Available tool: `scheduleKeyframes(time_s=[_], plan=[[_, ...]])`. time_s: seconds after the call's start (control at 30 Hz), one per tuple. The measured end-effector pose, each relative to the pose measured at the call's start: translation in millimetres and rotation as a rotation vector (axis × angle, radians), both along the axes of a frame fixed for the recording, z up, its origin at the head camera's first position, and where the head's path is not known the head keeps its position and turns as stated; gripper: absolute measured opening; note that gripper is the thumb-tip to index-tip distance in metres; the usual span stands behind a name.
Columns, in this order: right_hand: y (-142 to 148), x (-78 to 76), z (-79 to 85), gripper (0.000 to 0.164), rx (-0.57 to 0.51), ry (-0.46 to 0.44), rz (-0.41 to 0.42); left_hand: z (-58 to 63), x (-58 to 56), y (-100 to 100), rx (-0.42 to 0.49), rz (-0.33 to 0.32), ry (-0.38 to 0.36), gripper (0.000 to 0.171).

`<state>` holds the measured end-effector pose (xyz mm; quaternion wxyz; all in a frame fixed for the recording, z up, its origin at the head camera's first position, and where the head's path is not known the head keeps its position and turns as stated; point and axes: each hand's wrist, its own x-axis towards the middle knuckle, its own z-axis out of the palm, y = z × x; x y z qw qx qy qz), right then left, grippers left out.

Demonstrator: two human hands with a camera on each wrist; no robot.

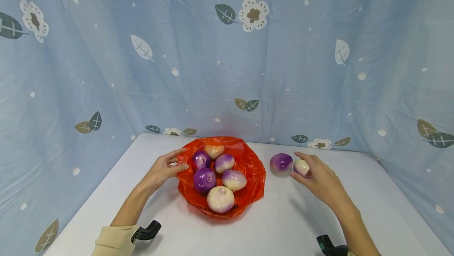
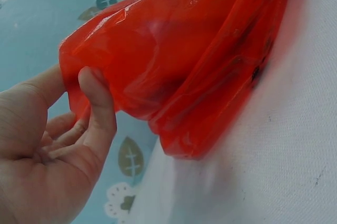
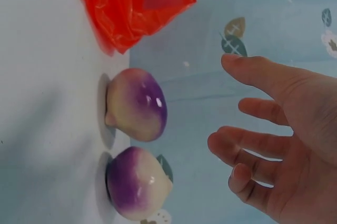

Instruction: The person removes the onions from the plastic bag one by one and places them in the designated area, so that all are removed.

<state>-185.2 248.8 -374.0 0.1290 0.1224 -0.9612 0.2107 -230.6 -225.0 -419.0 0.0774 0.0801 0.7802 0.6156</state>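
An open red plastic bag point(image 1: 253, 169) with its rim spread wide holds several glossy purple-and-white turnips point(image 1: 204, 181). At the bag's left side my left hand point(image 1: 164, 171) pinches the rim between thumb and fingers; the left wrist view shows the thin red plastic point(image 2: 142, 60) drawn up at the fingertips. Over on the right, my right hand point(image 1: 320, 177) hovers with spread, slightly bent fingers and nothing in its grasp. Close by it a purple turnip point(image 1: 281, 163) and a paler turnip point(image 1: 301, 167) sit side by side on the table, the paler one partly hidden behind the hand.
The white table point(image 1: 198, 236) ends at the back against a blue curtain point(image 1: 198, 70) printed with leaves and flowers, which also hangs at both sides. Black wrist devices point(image 1: 147, 231) are strapped on both forearms.
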Motion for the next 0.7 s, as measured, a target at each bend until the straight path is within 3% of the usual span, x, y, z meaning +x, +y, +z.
scheduleKeyframes(time_s=[0.2, 0.7], plan=[[-7, 1.6, -2.3, 0.062, -0.007, 0.026, 0.029, 1.6, 0.4, 0, -0.012, 0.008, 0.000, 0.068], [-22, -0.9, -10.6, 0.064, 0.030, -0.020, 0.026, 4.3, 3.1, -1, -0.030, 0.020, -0.008, 0.069]])
